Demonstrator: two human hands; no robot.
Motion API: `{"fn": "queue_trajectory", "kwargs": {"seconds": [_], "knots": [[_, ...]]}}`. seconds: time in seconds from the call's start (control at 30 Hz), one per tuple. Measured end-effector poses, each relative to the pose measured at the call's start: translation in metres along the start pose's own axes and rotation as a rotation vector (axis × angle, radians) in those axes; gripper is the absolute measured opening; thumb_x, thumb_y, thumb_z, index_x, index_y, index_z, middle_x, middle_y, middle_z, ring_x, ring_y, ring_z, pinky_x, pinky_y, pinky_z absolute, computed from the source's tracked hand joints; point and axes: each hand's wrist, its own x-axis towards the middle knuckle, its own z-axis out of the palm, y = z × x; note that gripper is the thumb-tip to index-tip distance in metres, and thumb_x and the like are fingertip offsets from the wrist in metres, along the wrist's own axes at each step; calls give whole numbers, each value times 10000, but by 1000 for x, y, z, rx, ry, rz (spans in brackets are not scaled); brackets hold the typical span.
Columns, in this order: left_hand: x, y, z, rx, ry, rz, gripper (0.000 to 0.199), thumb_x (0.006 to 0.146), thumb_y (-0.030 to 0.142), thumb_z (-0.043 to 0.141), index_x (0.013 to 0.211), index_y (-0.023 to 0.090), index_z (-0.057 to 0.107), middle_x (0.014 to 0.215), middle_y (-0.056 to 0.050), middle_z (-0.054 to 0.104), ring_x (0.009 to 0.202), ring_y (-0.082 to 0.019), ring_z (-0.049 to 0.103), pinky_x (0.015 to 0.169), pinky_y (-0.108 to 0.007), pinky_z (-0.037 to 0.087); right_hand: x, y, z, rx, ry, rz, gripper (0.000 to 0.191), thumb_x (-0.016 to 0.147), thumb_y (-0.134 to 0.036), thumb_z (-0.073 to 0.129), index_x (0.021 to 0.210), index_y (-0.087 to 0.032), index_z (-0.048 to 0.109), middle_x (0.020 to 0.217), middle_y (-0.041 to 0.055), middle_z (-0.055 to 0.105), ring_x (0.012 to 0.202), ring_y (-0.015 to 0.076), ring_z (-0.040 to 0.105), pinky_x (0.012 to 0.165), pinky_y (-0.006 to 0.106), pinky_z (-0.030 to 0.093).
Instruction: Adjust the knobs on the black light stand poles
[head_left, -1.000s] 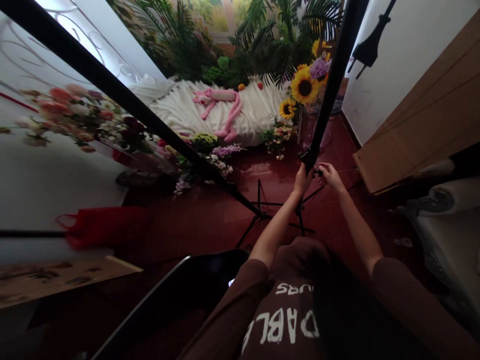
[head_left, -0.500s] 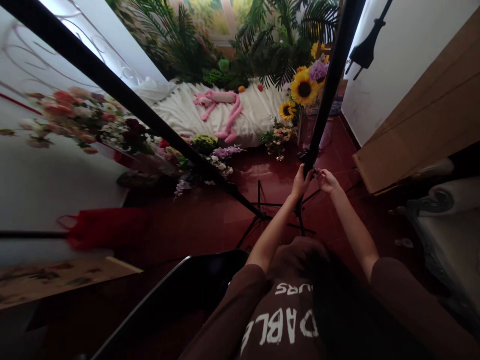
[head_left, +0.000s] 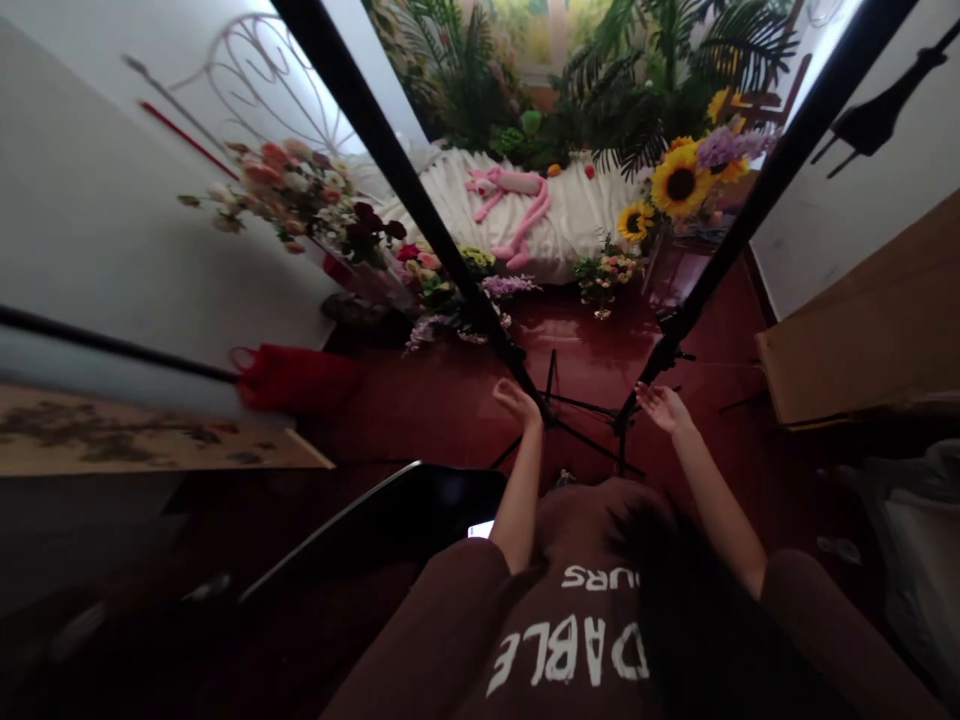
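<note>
Two black stand poles rise past me, the left pole and the right pole, with their thin legs on the red floor. My left hand is beside the lower part of the left pole, fingers apart and holding nothing. Near the lower right pole is my right hand, its fingers spread and empty. A dark clamp with a knob sits on the right pole just above my right hand. A black plug hangs at the upper right.
A pink plush toy lies on white cloth at the back. Flowers stand at the left, sunflowers at the right. A red bag is at the left, a brown board at the right.
My left hand has let go of the right pole and moved left to the left pole. My right hand has come off the knob and opened. The view has shifted left.
</note>
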Motion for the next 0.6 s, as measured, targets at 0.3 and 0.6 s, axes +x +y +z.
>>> {"fn": "queue_trajectory", "kwargs": {"seconds": [0.3, 0.6], "knots": [[61, 82, -12, 43, -392, 401, 712, 876, 747, 377, 1302, 184, 474, 1341, -168, 566, 1297, -219, 541, 1131, -342, 395, 6, 41, 64, -194, -129, 134, 205, 909, -97, 413, 804, -207, 551, 807, 36, 759, 758, 130, 749, 728, 254, 613], [80, 79, 5, 45, -498, 319, 779, 840, 769, 437, 1305, 149, 518, 1361, -196, 576, 1413, -267, 442, 1177, -398, 355, -4, 77, 157, -359, -390, 376, 115, 948, -193, 452, 886, -204, 547, 796, 33, 727, 638, 110, 688, 514, 179, 525]]}}
